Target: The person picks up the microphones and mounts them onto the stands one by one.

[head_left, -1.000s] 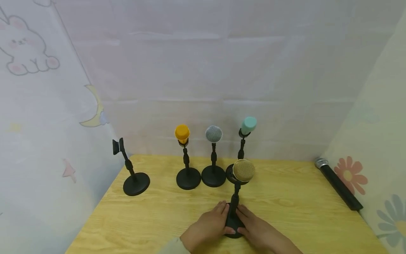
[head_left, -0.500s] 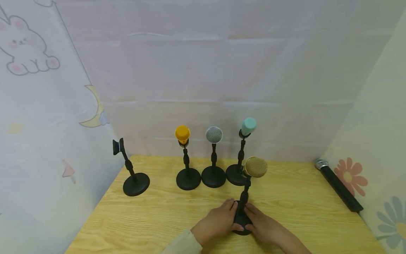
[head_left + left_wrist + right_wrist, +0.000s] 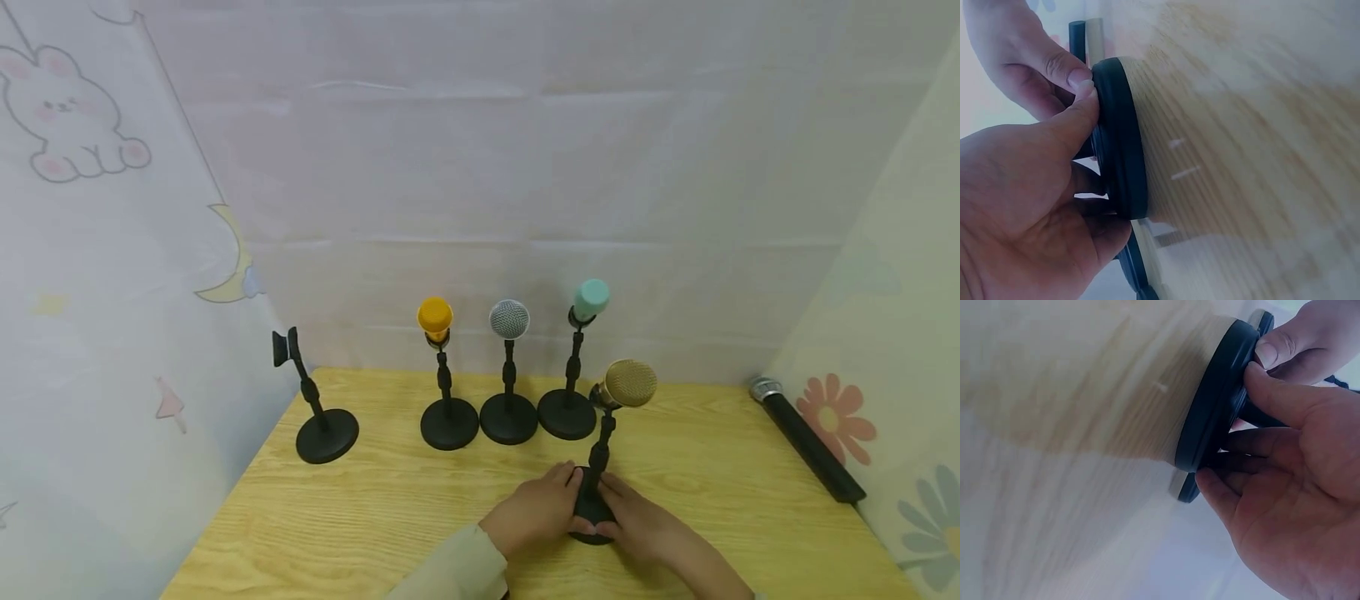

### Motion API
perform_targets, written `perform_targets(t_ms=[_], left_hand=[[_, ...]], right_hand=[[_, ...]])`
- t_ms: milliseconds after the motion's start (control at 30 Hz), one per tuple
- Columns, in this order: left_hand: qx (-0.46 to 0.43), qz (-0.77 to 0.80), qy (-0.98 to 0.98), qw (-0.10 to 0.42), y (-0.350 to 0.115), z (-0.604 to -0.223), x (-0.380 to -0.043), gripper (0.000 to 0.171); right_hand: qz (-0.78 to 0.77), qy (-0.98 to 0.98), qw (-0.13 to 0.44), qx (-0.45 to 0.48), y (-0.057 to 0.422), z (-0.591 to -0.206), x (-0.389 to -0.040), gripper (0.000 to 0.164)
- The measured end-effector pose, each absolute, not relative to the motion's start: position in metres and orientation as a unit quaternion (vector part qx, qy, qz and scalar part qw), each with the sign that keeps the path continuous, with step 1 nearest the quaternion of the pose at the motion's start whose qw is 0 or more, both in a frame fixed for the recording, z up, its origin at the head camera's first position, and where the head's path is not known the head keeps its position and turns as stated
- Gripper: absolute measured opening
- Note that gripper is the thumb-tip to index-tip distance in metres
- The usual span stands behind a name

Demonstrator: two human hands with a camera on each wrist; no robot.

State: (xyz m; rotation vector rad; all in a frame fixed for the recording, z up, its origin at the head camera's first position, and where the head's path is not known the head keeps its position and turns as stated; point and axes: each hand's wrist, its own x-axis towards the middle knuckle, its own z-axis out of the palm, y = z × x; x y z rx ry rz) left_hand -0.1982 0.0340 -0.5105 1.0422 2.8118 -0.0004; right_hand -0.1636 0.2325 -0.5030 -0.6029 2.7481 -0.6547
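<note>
A gold microphone (image 3: 630, 383) tilts to the right atop a black desk microphone stand (image 3: 599, 457) near the front of the table. My left hand (image 3: 531, 512) grips the left side of its round base, thumb at the near edge. On the opposite side my right hand (image 3: 639, 527) holds the same base, the two thumbs almost meeting. In the left wrist view the base (image 3: 1124, 140) appears edge-on at the tabletop, thumb and fingers around its rim. The right wrist view shows the base (image 3: 1217, 403) between my right thumb and fingers.
Behind stand a yellow microphone (image 3: 435, 317), a silver-headed one (image 3: 509, 319) and a mint one (image 3: 592, 297), each on a black stand. A bare stand (image 3: 327, 435) is at the left. A black handheld microphone (image 3: 810, 442) lies along the right edge. Printed cloth walls surround the table (image 3: 360, 517).
Both hands and the stand with the gold microphone have shifted right and slightly away across the table. The gold head now leans farther right. The view has shifted slightly; other stands stay put.
</note>
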Motion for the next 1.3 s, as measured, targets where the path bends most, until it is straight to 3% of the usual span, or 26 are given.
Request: perform_targets(t_ms=[400, 667, 1300], left_hand=[[0.340, -0.001, 0.937, 0.075, 0.058, -0.516, -0.212, 0.086], [0.365, -0.008, 0.931, 0.032, 0.071, -0.520, -0.225, 0.084], [0.333, 0.000, 0.943, -0.008, 0.107, -0.527, -0.250, 0.070]], right_hand=[[-0.232, 0.945, 0.127, -0.194, 0.252, -0.503, -0.177, 0.067], [-0.231, 0.947, 0.113, -0.193, 0.267, -0.504, -0.187, 0.067], [-0.217, 0.952, 0.079, -0.202, 0.298, -0.508, -0.223, 0.064]])
